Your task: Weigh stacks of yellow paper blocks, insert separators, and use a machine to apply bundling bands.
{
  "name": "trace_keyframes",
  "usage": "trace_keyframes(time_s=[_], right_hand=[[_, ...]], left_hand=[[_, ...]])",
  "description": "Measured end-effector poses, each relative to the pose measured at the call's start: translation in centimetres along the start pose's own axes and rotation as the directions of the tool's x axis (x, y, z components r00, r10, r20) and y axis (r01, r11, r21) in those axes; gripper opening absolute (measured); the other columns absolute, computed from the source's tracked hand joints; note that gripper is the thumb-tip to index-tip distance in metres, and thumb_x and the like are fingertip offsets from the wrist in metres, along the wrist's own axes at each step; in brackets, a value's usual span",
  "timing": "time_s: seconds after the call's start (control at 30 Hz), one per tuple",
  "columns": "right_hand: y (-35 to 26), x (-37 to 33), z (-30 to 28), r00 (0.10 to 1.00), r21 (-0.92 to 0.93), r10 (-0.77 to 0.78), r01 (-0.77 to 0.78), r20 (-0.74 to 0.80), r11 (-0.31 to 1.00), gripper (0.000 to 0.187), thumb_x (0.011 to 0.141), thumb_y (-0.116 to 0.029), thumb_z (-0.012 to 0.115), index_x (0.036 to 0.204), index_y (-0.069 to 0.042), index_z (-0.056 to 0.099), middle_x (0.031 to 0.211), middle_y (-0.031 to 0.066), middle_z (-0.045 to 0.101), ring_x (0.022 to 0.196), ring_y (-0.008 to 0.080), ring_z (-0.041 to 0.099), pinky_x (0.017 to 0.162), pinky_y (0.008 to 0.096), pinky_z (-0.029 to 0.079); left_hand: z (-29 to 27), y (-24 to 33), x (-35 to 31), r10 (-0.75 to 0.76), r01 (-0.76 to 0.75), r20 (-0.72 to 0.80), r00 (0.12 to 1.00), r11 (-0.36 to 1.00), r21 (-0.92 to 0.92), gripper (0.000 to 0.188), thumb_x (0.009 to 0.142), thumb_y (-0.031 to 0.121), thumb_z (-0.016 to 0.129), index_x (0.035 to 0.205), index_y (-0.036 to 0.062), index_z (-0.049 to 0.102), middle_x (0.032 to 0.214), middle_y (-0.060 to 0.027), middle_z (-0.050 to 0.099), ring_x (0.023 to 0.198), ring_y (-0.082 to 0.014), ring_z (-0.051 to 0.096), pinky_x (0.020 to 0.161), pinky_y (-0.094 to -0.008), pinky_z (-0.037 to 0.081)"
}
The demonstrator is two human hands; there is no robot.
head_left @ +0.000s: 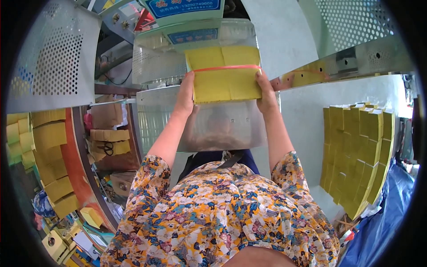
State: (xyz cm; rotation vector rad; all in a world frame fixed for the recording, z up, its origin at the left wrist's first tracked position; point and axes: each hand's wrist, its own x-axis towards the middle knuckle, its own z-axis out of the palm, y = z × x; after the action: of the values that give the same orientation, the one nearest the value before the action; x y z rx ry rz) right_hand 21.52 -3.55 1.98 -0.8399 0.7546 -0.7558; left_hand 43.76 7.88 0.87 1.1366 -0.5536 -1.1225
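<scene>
Yellow paper bundle [223,73] (red band [227,68] around it): held up before a metal machine panel [209,124]. Left hand [186,95] and right hand [266,95] press its side edges, fingers extended flat. More yellow stacks [356,151] at right.

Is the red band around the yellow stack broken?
No, the red band runs unbroken across the yellow stack, from left hand to right hand.

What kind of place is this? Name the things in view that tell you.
Probably a small workshop that bundles yellow paper. Both hands, left hand and right hand, hold a banded yellow paper bundle at a metal machine; stacked yellow bundles stand at the right.
</scene>
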Motion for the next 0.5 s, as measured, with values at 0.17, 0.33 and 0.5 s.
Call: trace_keyframes(time_s=[0.17,0.33,0.5], right_hand=[[1.5,0.5,0.1,0.998,-0.005,-0.034,0.034,0.043,0.999,0.063,0.096,-0.042,0.054,0.147,-0.009,0.038,0.143,0.0058,0.045,0.135,0.0209,0.037,0.112,0.0378,0.027],[2.0,0.3,2.2,1.0,-0.013,-0.013,0.013,-0.01,1.0,0.063,0.096,-0.043,0.054,0.147,-0.01,0.038,0.144,0.0055,0.044,0.135,0.0212,0.036,0.113,0.0384,0.026],[3.2,1.0,2.9,0.998,-0.034,-0.069,0.068,-0.006,0.997,0.055,0.097,-0.035,0.056,0.142,-0.008,0.043,0.136,0.0075,0.048,0.128,0.0208,0.046,0.107,0.0368,0.038]], left_hand=[[-0.2,-0.1,0.2,0.009,-0.012,-0.035,0.999,0.997,-0.075,0.05,0.1,0.045,0.044,0.124,0.0024,0.056,0.118,-0.0058,0.06,0.111,-0.0137,0.053,0.1,-0.0294,0.038],[-2.3,-0.8,1.4,-0.006,-0.005,-0.105,0.994,0.995,-0.104,0.049,0.1,0.045,0.046,0.124,0.0038,0.057,0.116,-0.0056,0.06,0.109,-0.0132,0.054,0.097,-0.0297,0.04],[-4.1,-0.9,1.5,-0.021,0.015,-0.053,0.998,0.993,-0.119,0.049,0.1,0.046,0.046,0.124,0.0043,0.057,0.117,-0.0053,0.06,0.109,-0.0136,0.054,0.096,-0.03,0.041]])
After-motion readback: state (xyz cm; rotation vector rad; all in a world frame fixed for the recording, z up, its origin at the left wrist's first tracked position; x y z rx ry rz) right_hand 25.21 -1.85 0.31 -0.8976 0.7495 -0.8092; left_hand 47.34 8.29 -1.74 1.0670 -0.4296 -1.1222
